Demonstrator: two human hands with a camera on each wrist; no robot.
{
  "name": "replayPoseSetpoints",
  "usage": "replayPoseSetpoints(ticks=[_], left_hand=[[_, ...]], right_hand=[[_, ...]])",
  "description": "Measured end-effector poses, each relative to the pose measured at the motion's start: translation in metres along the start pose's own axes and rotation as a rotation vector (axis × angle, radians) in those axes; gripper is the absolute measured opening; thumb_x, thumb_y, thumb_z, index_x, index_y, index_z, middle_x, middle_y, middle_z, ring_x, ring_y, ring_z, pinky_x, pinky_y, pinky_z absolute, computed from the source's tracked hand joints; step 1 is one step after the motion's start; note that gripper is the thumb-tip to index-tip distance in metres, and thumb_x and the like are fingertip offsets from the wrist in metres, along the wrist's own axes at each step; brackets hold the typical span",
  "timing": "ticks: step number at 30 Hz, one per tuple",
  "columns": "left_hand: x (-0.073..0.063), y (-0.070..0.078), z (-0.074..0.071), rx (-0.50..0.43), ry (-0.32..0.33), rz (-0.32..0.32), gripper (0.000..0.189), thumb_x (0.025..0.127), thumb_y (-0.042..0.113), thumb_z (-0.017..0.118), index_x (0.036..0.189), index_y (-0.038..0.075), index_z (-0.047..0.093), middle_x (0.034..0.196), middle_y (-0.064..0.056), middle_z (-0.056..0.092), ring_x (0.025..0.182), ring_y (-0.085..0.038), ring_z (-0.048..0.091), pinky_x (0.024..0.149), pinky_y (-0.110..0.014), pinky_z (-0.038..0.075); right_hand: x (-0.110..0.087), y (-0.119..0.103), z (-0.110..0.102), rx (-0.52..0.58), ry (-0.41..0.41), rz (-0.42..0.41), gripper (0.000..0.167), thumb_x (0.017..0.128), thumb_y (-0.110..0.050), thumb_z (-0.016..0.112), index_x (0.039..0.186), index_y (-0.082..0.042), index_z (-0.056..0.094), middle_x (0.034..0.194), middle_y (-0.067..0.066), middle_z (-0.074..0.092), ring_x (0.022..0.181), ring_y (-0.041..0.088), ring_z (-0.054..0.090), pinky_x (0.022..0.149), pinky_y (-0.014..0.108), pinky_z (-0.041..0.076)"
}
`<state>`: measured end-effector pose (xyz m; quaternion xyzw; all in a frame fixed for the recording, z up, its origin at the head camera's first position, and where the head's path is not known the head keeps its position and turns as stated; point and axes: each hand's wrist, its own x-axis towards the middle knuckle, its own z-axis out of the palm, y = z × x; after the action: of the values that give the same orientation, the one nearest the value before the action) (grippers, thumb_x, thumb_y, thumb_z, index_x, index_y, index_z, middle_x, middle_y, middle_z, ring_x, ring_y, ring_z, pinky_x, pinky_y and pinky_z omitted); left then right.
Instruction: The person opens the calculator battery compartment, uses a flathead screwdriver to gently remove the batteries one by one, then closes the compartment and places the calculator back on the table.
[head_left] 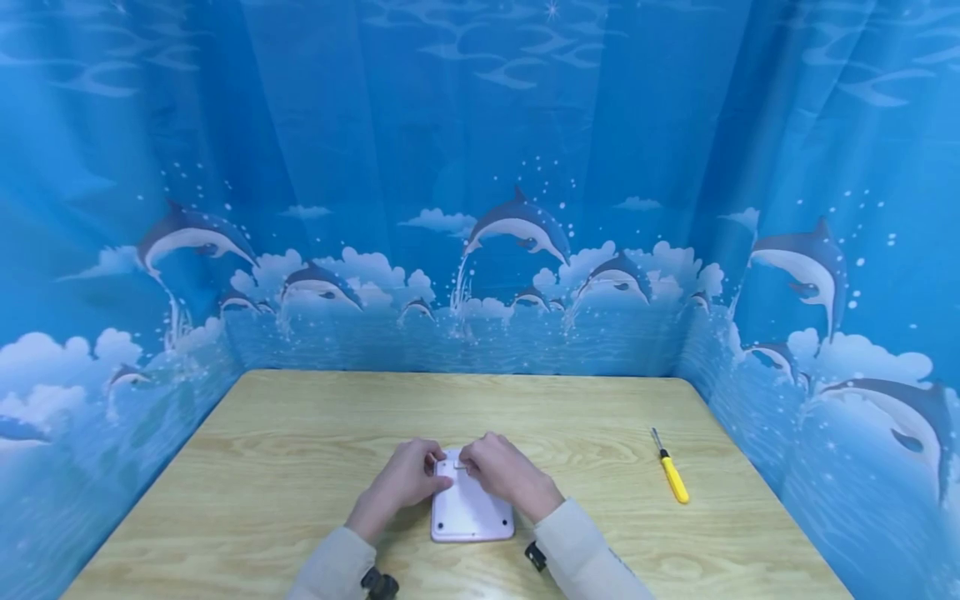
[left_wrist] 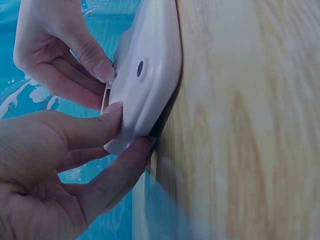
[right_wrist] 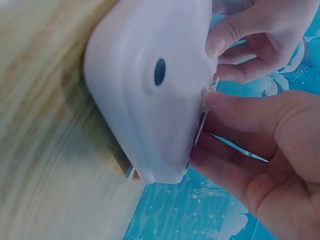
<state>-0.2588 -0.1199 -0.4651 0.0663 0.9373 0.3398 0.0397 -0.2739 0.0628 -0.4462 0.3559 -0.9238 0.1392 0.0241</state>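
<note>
A flat, pale pinkish-white plastic device (head_left: 474,510) with rounded corners lies on the table, dark round dots near its corners. My left hand (head_left: 408,477) grips its far left edge; in the left wrist view the thumb (left_wrist: 114,117) presses the upper face and the fingers reach round the edge. At the device's far end my right hand (head_left: 504,468) pinches a thin pale flap (right_wrist: 201,127), which stands up from the surface in the right wrist view. Beside the right fingers, a small rectangular recess shows in the head view. The right fingers partly hide that end.
A screwdriver (head_left: 672,475) with a yellow handle lies on the right side of the wooden table (head_left: 300,433). Blue curtains (head_left: 480,150) printed with dolphins stand behind and along both sides of the table.
</note>
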Motion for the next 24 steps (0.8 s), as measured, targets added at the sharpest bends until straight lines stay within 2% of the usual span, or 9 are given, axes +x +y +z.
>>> replayPoseSetpoints(ticks=[6, 13, 24], left_hand=[[0.0003, -0.0014, 0.0011, 0.01, 0.005, 0.007, 0.031, 0.082, 0.017, 0.086, 0.108, 0.006, 0.072, 0.095, -0.007, 0.071, 0.08, -0.014, 0.063, 0.072, -0.03, 0.059], [0.0, -0.0039, 0.002, 0.003, 0.003, 0.016, 0.032, 0.081, 0.017, 0.086, 0.107, 0.006, 0.072, 0.096, -0.007, 0.072, 0.081, -0.014, 0.064, 0.073, -0.031, 0.06], [0.0003, -0.0037, 0.0015, -0.006, 0.002, 0.013, 0.03, 0.082, 0.016, 0.086, 0.107, 0.006, 0.072, 0.095, -0.007, 0.072, 0.08, -0.014, 0.064, 0.072, -0.031, 0.06]], right_hand=[[-0.0004, -0.0004, -0.0004, 0.027, 0.001, 0.024, 0.018, 0.093, 0.0, 0.07, 0.107, -0.007, 0.079, 0.1, 0.008, 0.08, 0.085, 0.012, 0.075, 0.071, 0.012, 0.057], [0.0011, -0.0002, 0.0022, -0.003, 0.017, 0.019, 0.017, 0.092, -0.001, 0.072, 0.106, -0.007, 0.079, 0.099, 0.007, 0.08, 0.086, 0.014, 0.075, 0.073, 0.016, 0.06], [0.0015, -0.0018, 0.0011, -0.012, -0.025, 0.035, 0.025, 0.089, 0.005, 0.07, 0.11, -0.007, 0.078, 0.101, 0.008, 0.08, 0.083, 0.011, 0.073, 0.07, 0.015, 0.058]])
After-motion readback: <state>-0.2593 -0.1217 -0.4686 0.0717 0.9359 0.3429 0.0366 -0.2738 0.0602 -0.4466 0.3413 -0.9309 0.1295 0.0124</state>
